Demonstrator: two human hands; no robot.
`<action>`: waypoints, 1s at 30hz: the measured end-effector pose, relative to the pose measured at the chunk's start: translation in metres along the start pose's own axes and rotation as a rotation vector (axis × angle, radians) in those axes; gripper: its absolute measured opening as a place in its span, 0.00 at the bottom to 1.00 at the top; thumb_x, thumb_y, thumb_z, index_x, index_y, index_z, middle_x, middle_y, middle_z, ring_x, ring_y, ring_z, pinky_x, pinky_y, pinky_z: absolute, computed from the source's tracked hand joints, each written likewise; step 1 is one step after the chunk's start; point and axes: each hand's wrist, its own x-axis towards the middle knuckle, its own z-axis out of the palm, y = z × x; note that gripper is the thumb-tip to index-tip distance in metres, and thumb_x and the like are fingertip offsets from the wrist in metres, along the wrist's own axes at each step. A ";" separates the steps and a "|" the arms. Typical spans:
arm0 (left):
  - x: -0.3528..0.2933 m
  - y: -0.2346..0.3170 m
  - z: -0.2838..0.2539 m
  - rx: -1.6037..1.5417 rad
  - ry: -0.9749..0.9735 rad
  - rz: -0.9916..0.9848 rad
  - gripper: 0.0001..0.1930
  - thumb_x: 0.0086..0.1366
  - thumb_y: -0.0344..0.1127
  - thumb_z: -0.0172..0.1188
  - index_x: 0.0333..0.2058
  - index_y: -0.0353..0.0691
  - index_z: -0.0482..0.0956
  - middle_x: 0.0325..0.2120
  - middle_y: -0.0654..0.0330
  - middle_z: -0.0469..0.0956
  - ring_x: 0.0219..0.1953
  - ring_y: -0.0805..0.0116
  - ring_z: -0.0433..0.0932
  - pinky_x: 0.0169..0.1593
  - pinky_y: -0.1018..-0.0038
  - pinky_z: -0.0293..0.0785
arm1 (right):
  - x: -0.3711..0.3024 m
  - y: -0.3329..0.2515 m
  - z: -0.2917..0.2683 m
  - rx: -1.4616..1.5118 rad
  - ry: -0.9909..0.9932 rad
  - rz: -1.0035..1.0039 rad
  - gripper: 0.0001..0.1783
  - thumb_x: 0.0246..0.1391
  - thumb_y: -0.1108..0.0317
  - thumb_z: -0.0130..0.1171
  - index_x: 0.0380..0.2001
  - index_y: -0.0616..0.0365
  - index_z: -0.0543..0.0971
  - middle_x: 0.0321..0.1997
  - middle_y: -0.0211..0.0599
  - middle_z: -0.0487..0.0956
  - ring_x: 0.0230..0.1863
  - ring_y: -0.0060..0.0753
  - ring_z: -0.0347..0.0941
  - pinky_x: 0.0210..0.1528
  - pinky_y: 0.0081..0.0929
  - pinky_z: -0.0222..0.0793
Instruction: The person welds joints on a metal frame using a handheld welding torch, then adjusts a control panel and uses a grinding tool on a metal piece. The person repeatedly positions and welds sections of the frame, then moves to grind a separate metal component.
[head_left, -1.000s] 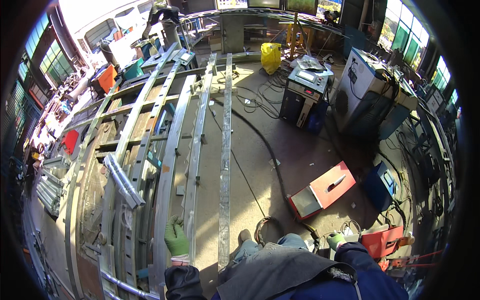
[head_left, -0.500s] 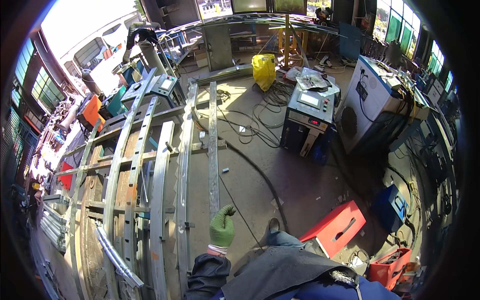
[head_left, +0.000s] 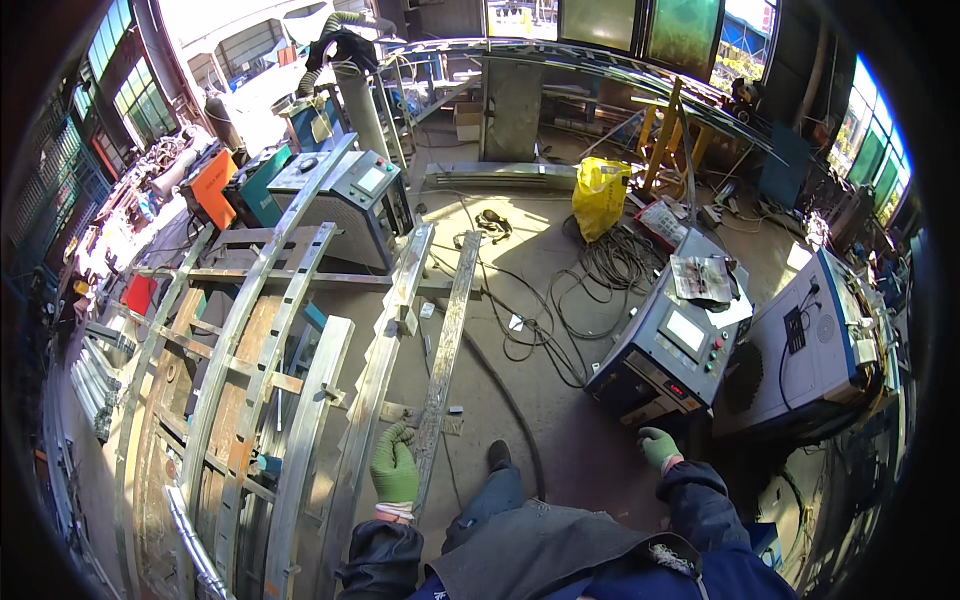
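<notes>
My left hand (head_left: 394,466), in a green ribbed glove, is over the near end of a metal frame, its fingers curled inward and nothing visible in them. Right beside it runs a long, worn metal bar (head_left: 450,340); whether the glove touches it I cannot tell. On its other side lies a grey steel profile (head_left: 366,405) with a jagged edge. My right hand (head_left: 658,447), gloved alike, hangs out to the right with loosely bent fingers and no object showing. Nearest to it stands a blue and grey machine (head_left: 640,372) with a small screen and buttons.
Behind the machine stands a white cabinet (head_left: 775,350) with hanging cables. Coiled black cables (head_left: 622,258) lie by a yellow bag (head_left: 600,192), and a thick hose (head_left: 512,400) crosses the floor. A second machine with a screen (head_left: 350,205) stands beyond the frame. Shiny tubes (head_left: 190,535) lie at left.
The view has turned left and come nearer the machine. My right hand has come into sight. My left hand has shifted left, from the bar's end to beside it. The red cases have left view.
</notes>
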 end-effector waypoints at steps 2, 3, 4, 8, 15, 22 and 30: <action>0.045 -0.023 0.026 -0.088 0.079 -0.049 0.17 0.76 0.19 0.50 0.58 0.28 0.81 0.46 0.53 0.86 0.47 0.65 0.86 0.54 0.69 0.84 | 0.021 -0.021 0.013 -0.091 0.057 0.113 0.19 0.67 0.65 0.60 0.57 0.58 0.86 0.46 0.42 0.89 0.46 0.33 0.85 0.51 0.31 0.79; 0.065 -0.024 0.058 -0.238 0.129 -0.213 0.17 0.75 0.19 0.50 0.58 0.27 0.81 0.47 0.53 0.86 0.47 0.65 0.85 0.54 0.70 0.84 | 0.027 -0.015 -0.006 -0.220 0.061 0.075 0.18 0.67 0.64 0.60 0.56 0.57 0.86 0.47 0.44 0.89 0.48 0.36 0.86 0.52 0.32 0.79; 0.090 -0.003 0.079 -0.289 0.108 -0.161 0.17 0.75 0.20 0.50 0.58 0.27 0.81 0.47 0.53 0.85 0.47 0.65 0.85 0.55 0.69 0.84 | 0.039 -0.024 -0.018 -0.322 0.076 -0.007 0.18 0.66 0.64 0.61 0.54 0.57 0.87 0.48 0.45 0.90 0.49 0.38 0.87 0.54 0.33 0.80; 0.188 0.017 0.149 -0.242 0.024 -0.041 0.17 0.76 0.20 0.49 0.58 0.26 0.80 0.47 0.52 0.85 0.48 0.64 0.86 0.57 0.67 0.84 | 0.029 -0.050 -0.003 -0.189 0.136 -0.053 0.16 0.66 0.72 0.56 0.52 0.60 0.87 0.45 0.44 0.90 0.47 0.37 0.87 0.51 0.31 0.80; 0.351 0.004 0.277 -0.143 0.074 0.093 0.16 0.78 0.21 0.49 0.59 0.28 0.80 0.49 0.53 0.86 0.50 0.64 0.86 0.59 0.68 0.82 | 0.144 -0.070 -0.049 0.155 0.177 0.120 0.31 0.55 0.85 0.46 0.61 0.66 0.83 0.47 0.45 0.89 0.48 0.36 0.86 0.52 0.31 0.81; 0.452 -0.001 0.332 0.108 0.230 -0.013 0.15 0.79 0.21 0.51 0.58 0.30 0.81 0.45 0.54 0.87 0.49 0.65 0.86 0.57 0.69 0.81 | 0.406 -0.203 -0.075 0.190 0.073 0.002 0.29 0.59 0.85 0.46 0.62 0.66 0.82 0.51 0.44 0.87 0.49 0.33 0.84 0.54 0.31 0.81; 0.572 -0.041 0.266 0.405 0.431 -0.031 0.16 0.77 0.28 0.55 0.59 0.38 0.83 0.47 0.47 0.89 0.49 0.57 0.89 0.54 0.64 0.82 | 0.687 -0.442 -0.052 -0.309 -0.310 -0.334 0.15 0.74 0.72 0.58 0.59 0.59 0.84 0.46 0.30 0.87 0.46 0.23 0.81 0.51 0.23 0.77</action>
